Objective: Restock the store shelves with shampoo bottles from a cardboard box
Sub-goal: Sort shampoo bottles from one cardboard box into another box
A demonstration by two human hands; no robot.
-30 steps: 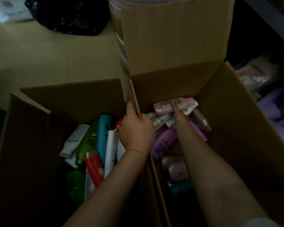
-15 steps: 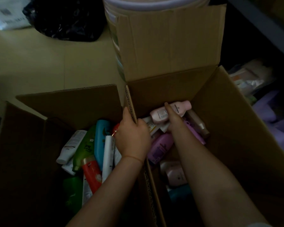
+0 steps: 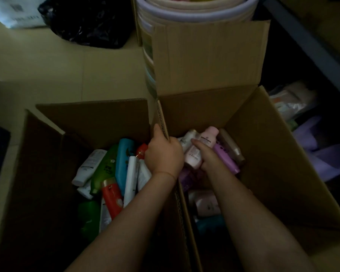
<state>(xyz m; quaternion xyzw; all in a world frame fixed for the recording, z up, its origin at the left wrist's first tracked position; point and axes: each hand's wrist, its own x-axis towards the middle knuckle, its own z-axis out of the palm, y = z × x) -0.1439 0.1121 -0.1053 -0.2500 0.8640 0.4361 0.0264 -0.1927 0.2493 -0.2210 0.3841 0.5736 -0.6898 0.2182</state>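
Head view: at frame centre the left hand [image 3: 164, 156] grips the upright cardboard flap [image 3: 162, 120] that stands between two open boxes; just right of it the right hand [image 3: 208, 156] grasps a pale pink shampoo bottle [image 3: 199, 149], held tilted above the bottles in the right cardboard box [image 3: 273, 154]; a purple bottle [image 3: 225, 158] lies beside it; the left box [image 3: 47, 154], lower left, holds green, blue, red and white bottles.
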